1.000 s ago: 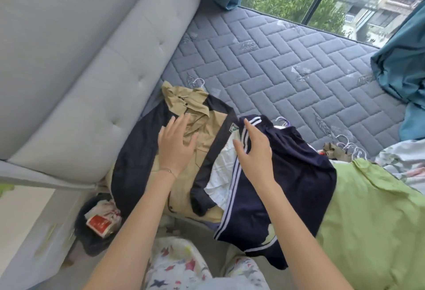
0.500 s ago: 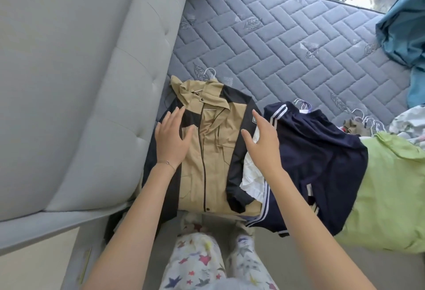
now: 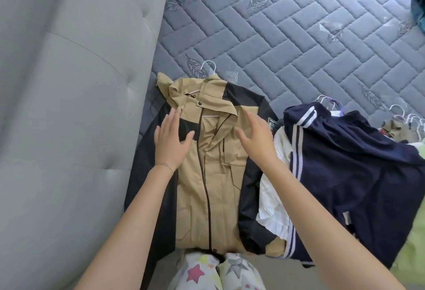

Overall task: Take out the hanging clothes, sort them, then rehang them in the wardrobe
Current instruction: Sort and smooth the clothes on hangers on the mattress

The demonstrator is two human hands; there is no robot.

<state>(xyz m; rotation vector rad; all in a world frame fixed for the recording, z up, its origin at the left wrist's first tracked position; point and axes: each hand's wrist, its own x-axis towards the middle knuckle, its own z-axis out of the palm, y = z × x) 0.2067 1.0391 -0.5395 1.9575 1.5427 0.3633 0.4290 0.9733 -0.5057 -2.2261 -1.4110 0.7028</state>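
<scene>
A grey tufted headboard borders a bare blue-grey quilted mattress under soft daylight.

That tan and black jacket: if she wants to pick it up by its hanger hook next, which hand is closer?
Probably the left hand. Its fingertips lie near the collar of the tan and black jacket, just below the white hanger hook. The right hand sits lower and toward the navy striped garment.

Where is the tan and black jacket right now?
In the head view, the jacket lies on the mattress left of centre, beside the grey headboard, left of the navy top.
</scene>
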